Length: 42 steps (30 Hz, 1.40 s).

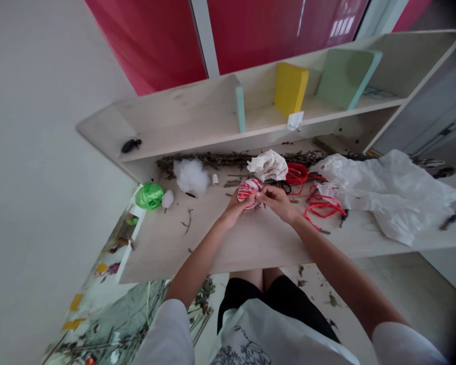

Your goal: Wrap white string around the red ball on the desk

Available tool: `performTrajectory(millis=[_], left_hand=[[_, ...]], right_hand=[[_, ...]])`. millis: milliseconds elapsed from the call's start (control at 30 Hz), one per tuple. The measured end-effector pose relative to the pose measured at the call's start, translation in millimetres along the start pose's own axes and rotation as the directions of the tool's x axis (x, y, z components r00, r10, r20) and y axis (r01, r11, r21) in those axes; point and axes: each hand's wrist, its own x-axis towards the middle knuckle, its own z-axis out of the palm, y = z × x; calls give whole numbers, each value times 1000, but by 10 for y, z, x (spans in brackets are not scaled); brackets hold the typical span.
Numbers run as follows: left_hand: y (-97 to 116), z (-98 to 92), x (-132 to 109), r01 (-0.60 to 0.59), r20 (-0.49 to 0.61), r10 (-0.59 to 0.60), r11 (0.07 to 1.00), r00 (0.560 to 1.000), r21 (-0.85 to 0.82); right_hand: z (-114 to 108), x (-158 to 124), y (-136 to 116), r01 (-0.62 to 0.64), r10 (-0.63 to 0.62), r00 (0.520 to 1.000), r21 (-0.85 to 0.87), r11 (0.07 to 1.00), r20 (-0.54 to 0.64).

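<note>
1. Two hands are working at a red-and-white wound ball (249, 192), the left hand (235, 207) cupping it, the right hand (277, 202) pinching it.
2. Fingers (268, 194) are closing on the ball above the pale wooden surface (167, 238).
3. Red cord (321, 208) is lying nearby, beside crumpled white plastic (383, 195).
4. A white tag (295, 120) is hanging from the shelf (182, 121), showing nothing legible.

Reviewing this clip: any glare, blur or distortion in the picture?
Head view: wide-angle distortion bows the shelf unit; glare streaks the red panel; the right corners fall dark; the left hand, right hand and red-and-white ball look sharp, without obvious motion blur.
</note>
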Motion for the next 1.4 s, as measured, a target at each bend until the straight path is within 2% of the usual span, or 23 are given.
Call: performTrajectory(millis=[100,267,733,900,1100,1233,1400], left_hand=[[-8,25,19,34,-81,-44,992,996,-119],[99,-37,52,21,-137,-62,961,989,-277],[172,-130,60,121,-67,-154,928,986,-353],[194,-103,44,173,-39,-201,916,979,-363],[286,-119,2,230,65,-223,884,973,-407],[316,-142,-22,206,54,-203,873,978,-442],[243,-138,-7,164,53,-158,877,986,-451]], right_hand=[[-17,6,-22,-18,17,1000,7,1000,25],[-80,38,38,-18,20,995,23,1000,-93],[-147,83,127,-7,18,980,56,998,-196],[-128,84,135,-13,16,982,21,1000,-189],[-72,76,139,-30,30,989,0,1000,-142],[-68,73,135,-33,31,990,-15,999,-138],[-77,74,172,-21,12,992,-73,997,-126]])
